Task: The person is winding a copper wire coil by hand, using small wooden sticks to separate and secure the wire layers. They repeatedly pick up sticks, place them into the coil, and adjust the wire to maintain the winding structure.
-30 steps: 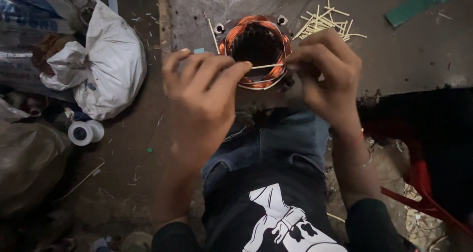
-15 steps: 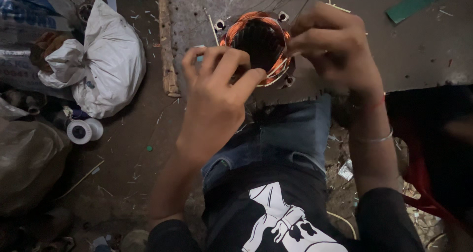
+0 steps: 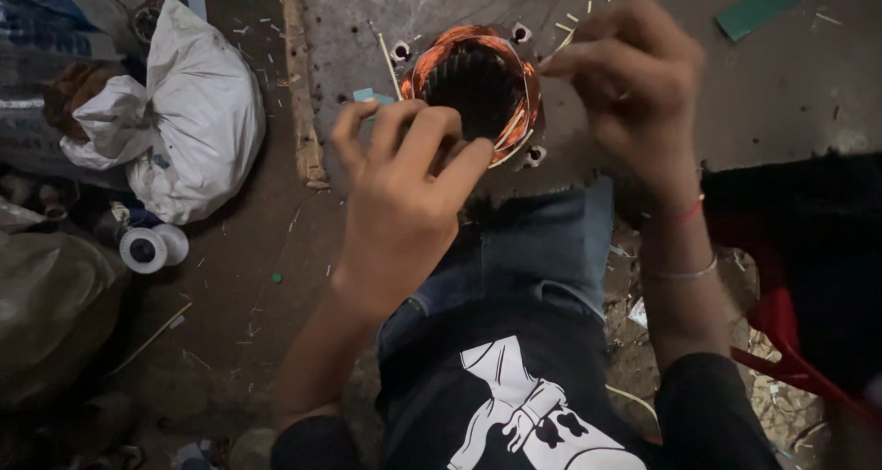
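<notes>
A round motor stator [image 3: 475,84] with copper windings around a dark slotted bore sits on a grey worktable [image 3: 781,93] in front of me. My left hand [image 3: 404,194] rests at the stator's near rim, fingers pinched on a thin pale sliver at the copper coil. My right hand [image 3: 634,84] is at the right rim, fingertips pinching another thin pale stick that points into the winding. My jeans-clad lap lies below the table edge.
A tied white sack [image 3: 188,112] and a roll of white tape [image 3: 152,248] lie on the dirt floor at left. A green strip [image 3: 763,6] lies at the table's top right. Loose pale sticks [image 3: 588,11] scatter behind the stator. Something red [image 3: 790,341] stands at my right.
The view has shifted so the stator sits lower and closer. My right hand has moved from over the stator's top right to its right rim; my left stays at the near rim.
</notes>
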